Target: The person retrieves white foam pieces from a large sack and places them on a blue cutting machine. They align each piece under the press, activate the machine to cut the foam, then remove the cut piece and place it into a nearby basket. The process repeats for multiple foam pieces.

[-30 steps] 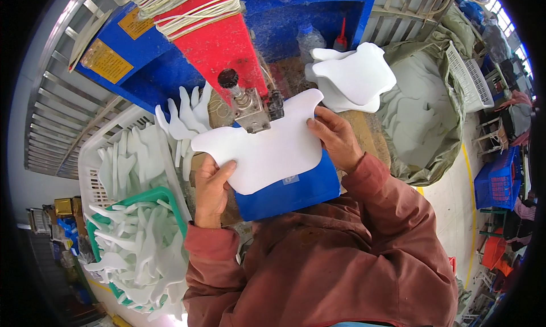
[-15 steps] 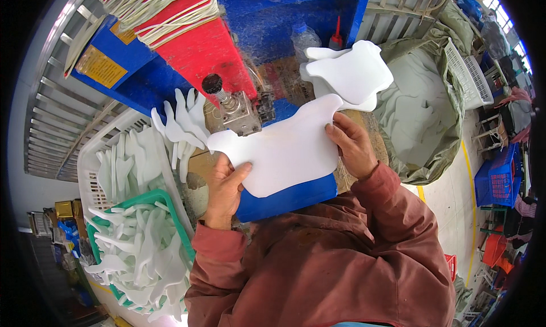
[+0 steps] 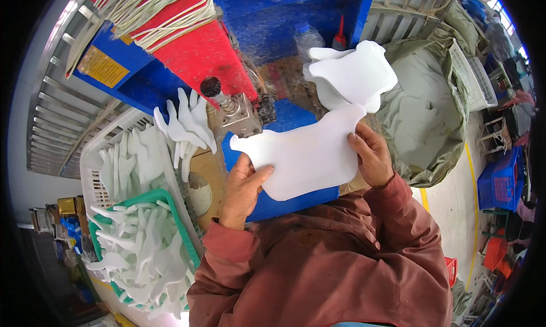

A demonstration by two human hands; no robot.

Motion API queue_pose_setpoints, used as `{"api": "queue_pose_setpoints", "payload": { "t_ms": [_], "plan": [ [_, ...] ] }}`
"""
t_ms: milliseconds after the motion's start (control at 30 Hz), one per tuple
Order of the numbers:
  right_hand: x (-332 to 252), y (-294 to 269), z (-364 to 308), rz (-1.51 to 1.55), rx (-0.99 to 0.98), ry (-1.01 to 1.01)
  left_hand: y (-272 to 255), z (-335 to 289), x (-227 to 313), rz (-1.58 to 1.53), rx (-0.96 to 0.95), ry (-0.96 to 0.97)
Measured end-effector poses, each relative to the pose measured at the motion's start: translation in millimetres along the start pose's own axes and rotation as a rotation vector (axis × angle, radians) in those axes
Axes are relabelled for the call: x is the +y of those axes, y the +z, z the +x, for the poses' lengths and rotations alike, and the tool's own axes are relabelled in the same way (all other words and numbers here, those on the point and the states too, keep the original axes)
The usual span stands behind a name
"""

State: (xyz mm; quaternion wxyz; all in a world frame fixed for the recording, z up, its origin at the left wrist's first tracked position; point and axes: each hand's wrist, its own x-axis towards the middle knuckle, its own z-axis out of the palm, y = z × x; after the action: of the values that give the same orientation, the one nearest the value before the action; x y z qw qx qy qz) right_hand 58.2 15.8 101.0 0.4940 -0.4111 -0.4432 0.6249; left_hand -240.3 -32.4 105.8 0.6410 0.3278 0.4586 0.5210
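A wide white foam-like panel (image 3: 307, 159) with curved, cut-out edges is held flat between my two hands. My left hand (image 3: 245, 184) pinches its left end, thumb on top and fingers underneath. On the right edge, my right hand (image 3: 372, 155) grips it the same way, its fingers partly hidden. The panel's upper left edge lies just below and beside the metal head (image 3: 239, 119) of a red machine arm (image 3: 196, 54); whether they touch I cannot tell. Beneath the panel shows a blue work surface (image 3: 290, 206).
Similar white panels (image 3: 355, 71) are stacked beyond my right hand, near a clear bottle (image 3: 309, 36). A large sack (image 3: 449, 156) of white pieces stands right. Slim white offcuts (image 3: 185, 122) lie left, beside a white basket (image 3: 94, 156) and a green-rimmed basket (image 3: 185, 236), both filled.
Both hands have shifted to the right with the panel, drawing its left end sideways past the metal head. More of the blue surface shows around the panel's left end.
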Motion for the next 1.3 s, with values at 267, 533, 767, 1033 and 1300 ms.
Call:
{"api": "queue_pose_setpoints", "payload": {
  "t_ms": [267,533,767,1033,1300],
  "plan": [
    [-3.5,-15.0,-8.7,0.004,0.045,-0.027,15.2,3.3,-4.5,0.018,-0.047,-0.015],
    [5.8,-30.2,-12.7,-0.010,0.099,-0.053,23.9,8.5,-12.9,0.032,-0.084,-0.037],
    [36.4,-28.4,-20.9,0.063,0.074,0.014,-21.6,-16.8,-9.0,0.070,-0.135,-0.171],
    [60.9,-49.6,-31.0,-0.872,0.034,0.044,-150.5,14.9,20.3,0.469,0.510,-0.045],
    [58.0,-50.1,-43.0,-0.921,-0.054,-0.082,-198.5,71.2,-13.3,0.118,0.577,-0.217]
  ]
}}
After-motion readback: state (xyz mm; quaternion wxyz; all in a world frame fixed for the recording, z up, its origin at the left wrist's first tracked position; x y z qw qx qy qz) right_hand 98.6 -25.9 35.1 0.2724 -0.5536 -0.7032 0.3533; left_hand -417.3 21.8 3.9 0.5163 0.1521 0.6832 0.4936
